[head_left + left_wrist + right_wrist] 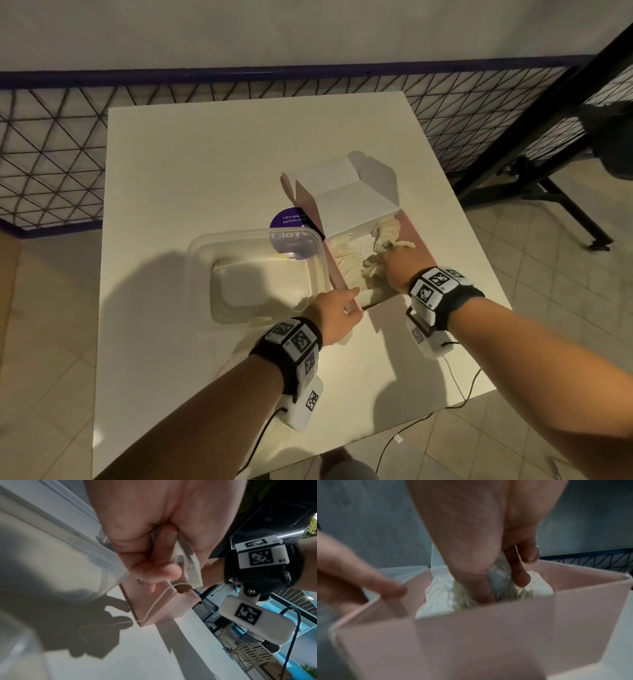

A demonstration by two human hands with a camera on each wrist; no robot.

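An open pink box (pixel 416 236) with a white lid flap (pixel 346 205) standing up at its far side sits on the white table (pixel 191 164). It holds crumpled cream and white stuffing (pixel 349 263). My left hand (pixel 337 317) pinches the box's near left corner; in the left wrist view my left hand (pixel 163 555) curls over the pink box (pixel 159 608) edge. My right hand (pixel 400 267) reaches inside the box. The right wrist view shows my right hand (pixel 488 574) gripping a wad of stuffing (pixel 440 595) behind the near box wall (pixel 488 635).
A clear plastic container (pixel 205 274) stands just left of the box, touching it. A round purple sticker (pixel 287 221) lies partly under it. A wire mesh fence (pixel 51 154) runs behind the table, and a black stand (pixel 548 192) is at the right. Cables (pixel 459 387) trail off the front edge.
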